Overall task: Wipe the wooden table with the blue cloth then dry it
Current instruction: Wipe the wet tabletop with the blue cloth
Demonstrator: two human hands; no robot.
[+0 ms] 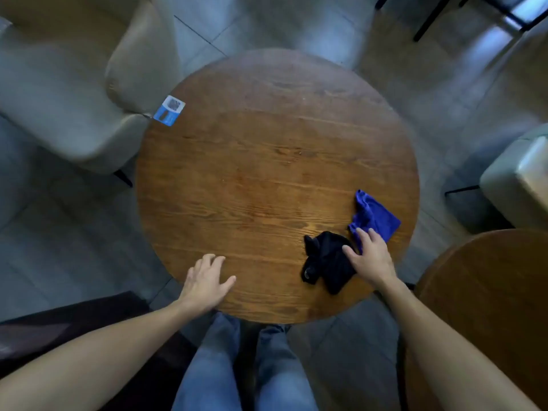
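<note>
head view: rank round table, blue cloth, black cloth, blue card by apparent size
1. round table
2. black cloth and blue cloth: look alike, both crumpled and partly under the right hand, so unranked
3. blue card, smallest, though farther from the camera

— Wearing anything on the arms?
— Nothing; showing both forearms bare to the edge of view, no sleeves, no watch, no rings on the left hand (206,281) or right hand (370,256).
— And lower down?
— Wearing faded blue jeans (219,369), creasing slightly at the knees.
</note>
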